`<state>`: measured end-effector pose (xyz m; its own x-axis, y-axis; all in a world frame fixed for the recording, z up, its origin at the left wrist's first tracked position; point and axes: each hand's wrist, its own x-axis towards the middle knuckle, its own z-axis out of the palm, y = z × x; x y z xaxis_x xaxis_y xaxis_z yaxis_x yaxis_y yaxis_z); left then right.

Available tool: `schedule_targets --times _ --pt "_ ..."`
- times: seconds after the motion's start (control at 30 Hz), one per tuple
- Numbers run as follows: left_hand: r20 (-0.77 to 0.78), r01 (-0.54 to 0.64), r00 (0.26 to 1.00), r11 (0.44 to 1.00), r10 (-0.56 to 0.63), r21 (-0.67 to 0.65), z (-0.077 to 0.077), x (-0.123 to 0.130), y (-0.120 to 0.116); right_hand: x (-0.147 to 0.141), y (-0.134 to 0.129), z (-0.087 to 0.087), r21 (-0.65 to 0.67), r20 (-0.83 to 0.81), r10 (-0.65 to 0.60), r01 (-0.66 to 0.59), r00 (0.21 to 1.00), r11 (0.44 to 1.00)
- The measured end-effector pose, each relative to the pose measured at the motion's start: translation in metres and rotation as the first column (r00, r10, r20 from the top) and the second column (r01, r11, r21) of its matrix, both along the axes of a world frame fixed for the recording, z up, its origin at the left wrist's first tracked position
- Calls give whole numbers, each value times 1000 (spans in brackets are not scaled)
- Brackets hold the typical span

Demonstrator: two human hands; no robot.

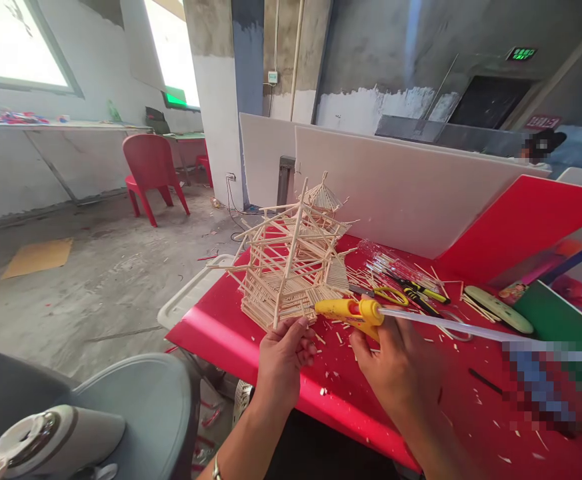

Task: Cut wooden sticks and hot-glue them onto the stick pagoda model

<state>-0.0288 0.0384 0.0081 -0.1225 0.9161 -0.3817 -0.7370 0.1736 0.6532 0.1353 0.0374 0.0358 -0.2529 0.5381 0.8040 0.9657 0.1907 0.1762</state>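
Cardboard sheet [38, 259], tan, flat on the concrete floor. White lidded tumbler [91, 433], on a grey plastic seat [155, 380] beside the bench. Red plastic chair [151, 163], further back. Bench [215, 333], red-topped, carrying the principal items.

Left hand [283, 343]: fingers curled, thumb near forefinger, at the lower front corner of the model; whether it grips a stick cannot be told.

Wooden-stick model [291, 263], pagoda-like, upright on the bench's left part; slatted tiers, open framing, a pointed roof behind, a long stick slanting up the front.

Yellow hot-glue gun [351, 313], nozzle toward the model's lower right; long translucent glue stick [435, 321] projecting from its rear. Right hand [395, 363]: closed around the gun's handle.

Scissors [363, 291], yellow-handled, beyond the gun. Clear plastic pack of sticks [391, 259], loose sticks about it. Black-and-yellow pliers [418, 298], just beside. Oblong pale-green case [498, 310], near the right side. Red panel [525, 220], leaning behind. Green board [545, 313], far right.
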Motion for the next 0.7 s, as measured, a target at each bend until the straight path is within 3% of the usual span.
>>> schedule_targets --times 0.7 --pt "-1 -9 1000 1000 9 17 0 0 1 -2 1 -1 -22 -25 7 -8 1000 1000"
